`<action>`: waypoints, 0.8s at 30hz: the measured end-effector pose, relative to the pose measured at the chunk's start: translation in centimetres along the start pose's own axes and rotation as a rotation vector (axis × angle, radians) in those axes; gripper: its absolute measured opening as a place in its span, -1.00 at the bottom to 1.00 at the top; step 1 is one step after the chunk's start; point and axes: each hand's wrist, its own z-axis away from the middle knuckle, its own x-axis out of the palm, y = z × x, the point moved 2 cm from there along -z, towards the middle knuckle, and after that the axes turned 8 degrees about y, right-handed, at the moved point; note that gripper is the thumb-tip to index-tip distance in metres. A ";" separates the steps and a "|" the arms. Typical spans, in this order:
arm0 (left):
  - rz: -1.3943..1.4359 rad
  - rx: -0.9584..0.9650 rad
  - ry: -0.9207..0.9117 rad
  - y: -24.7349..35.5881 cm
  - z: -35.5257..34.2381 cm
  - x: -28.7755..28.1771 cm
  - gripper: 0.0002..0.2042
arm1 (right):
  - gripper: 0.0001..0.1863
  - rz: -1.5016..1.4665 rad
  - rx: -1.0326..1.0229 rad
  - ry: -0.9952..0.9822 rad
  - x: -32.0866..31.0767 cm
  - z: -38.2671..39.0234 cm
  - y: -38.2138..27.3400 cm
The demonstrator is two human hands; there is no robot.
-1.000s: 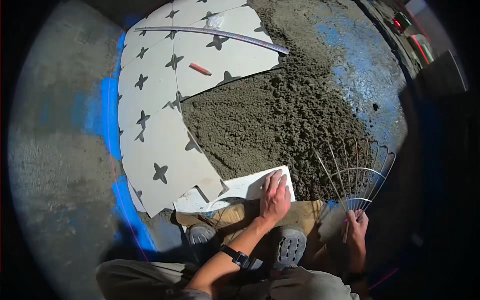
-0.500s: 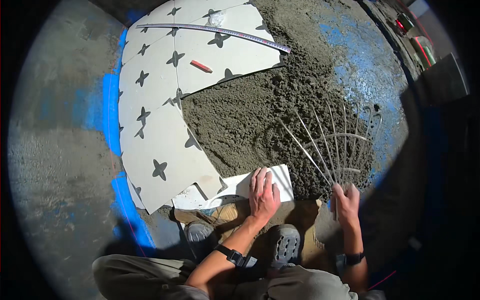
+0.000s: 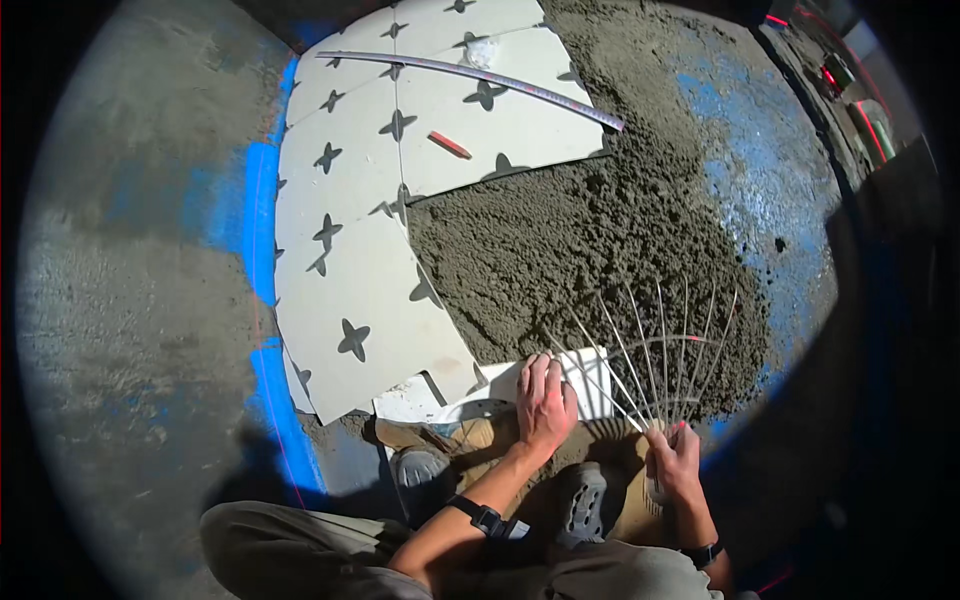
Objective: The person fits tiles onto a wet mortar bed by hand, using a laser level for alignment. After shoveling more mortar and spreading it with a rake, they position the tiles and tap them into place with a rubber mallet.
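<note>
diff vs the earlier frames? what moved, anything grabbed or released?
The wire rake in the right hand swung left across the mortar bed, its tines now fanning up beside the left hand. The left hand slid slightly left but kept pressing flat on the white tile piece. Nothing was grabbed or released. The laid star-pattern tiles, the long straightedge and the red pencil stayed put.

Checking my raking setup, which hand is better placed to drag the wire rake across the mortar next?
Right. The right hand already grips the wire rake over the mortar bed; the left hand presses flat on the white tile.
</note>
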 end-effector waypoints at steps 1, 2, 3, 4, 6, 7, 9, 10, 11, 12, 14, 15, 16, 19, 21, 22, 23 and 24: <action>0.002 -0.002 0.008 -0.4 0.2 -0.4 -0.66 | -0.70 0.000 -0.009 -0.012 -0.1 0.4 -0.1; -0.007 -0.003 0.020 -0.8 0.4 -0.6 -0.66 | -0.69 0.000 -0.029 -0.005 -0.3 1.0 -0.6; -0.003 -0.020 0.007 -1.2 0.6 -0.8 -0.67 | -0.67 -0.001 -0.049 0.001 -0.2 1.1 -1.0; 0.005 -0.037 -0.011 -1.3 0.7 -1.0 -0.67 | -0.67 0.000 -0.053 -0.007 0.4 1.0 -1.4; 0.016 -0.016 0.035 -1.4 0.7 -1.7 -0.68 | -0.69 -0.030 -0.077 0.017 1.9 0.4 -2.9; 0.033 0.000 0.065 -1.4 0.8 -1.8 -0.68 | -0.75 0.001 -0.068 -0.011 2.7 -0.8 -2.8; 0.051 0.017 0.076 -1.5 1.1 -2.3 -0.68 | -0.71 -0.012 -0.050 -0.031 6.0 -2.2 -2.9; 0.051 -0.005 0.052 -1.5 1.4 -2.4 -0.66 | -0.68 -0.038 -0.013 -0.082 7.7 -3.1 -3.2; 0.052 -0.003 0.062 -1.5 1.3 -2.3 -0.65 | -0.65 0.006 -0.093 -0.067 9.4 -4.3 -3.0; 0.053 -0.002 0.070 -1.6 1.3 -2.1 -0.64 | -0.62 0.052 -0.172 -0.052 11.1 -5.6 -2.7; 0.082 0.014 0.063 -1.5 1.0 -2.6 -0.63 | -0.59 0.080 -0.302 -0.002 13.5 -6.8 -4.0; 0.103 0.025 0.055 -1.5 0.8 -2.9 -0.63 | -0.59 0.097 -0.254 0.001 13.9 -6.4 -5.5; 0.071 0.018 0.071 -2.0 0.9 -3.2 -0.62 | -0.60 0.038 -0.213 -0.106 14.4 -5.9 -7.8; 0.063 -0.002 0.106 -2.3 0.6 -3.0 -0.63 | -0.65 -0.087 -0.104 -0.198 14.6 -7.6 -9.1; 0.055 0.013 0.088 -1.7 -0.3 -2.6 -0.65 | -0.65 -0.022 -0.117 -0.234 12.3 -9.9 -11.3; 0.038 0.029 0.088 -1.4 -0.6 -2.2 -0.65 | -0.63 -0.057 -0.117 -0.266 10.9 -11.3 -11.3; 0.045 0.032 0.086 -1.2 -0.8 -2.0 -0.66 | -0.66 -0.034 -0.123 -0.258 9.4 -12.1 -11.4; 0.050 0.034 0.085 -1.1 -0.8 -1.9 -0.66 | -0.69 -0.046 -0.120 -0.203 7.6 -12.1 -11.6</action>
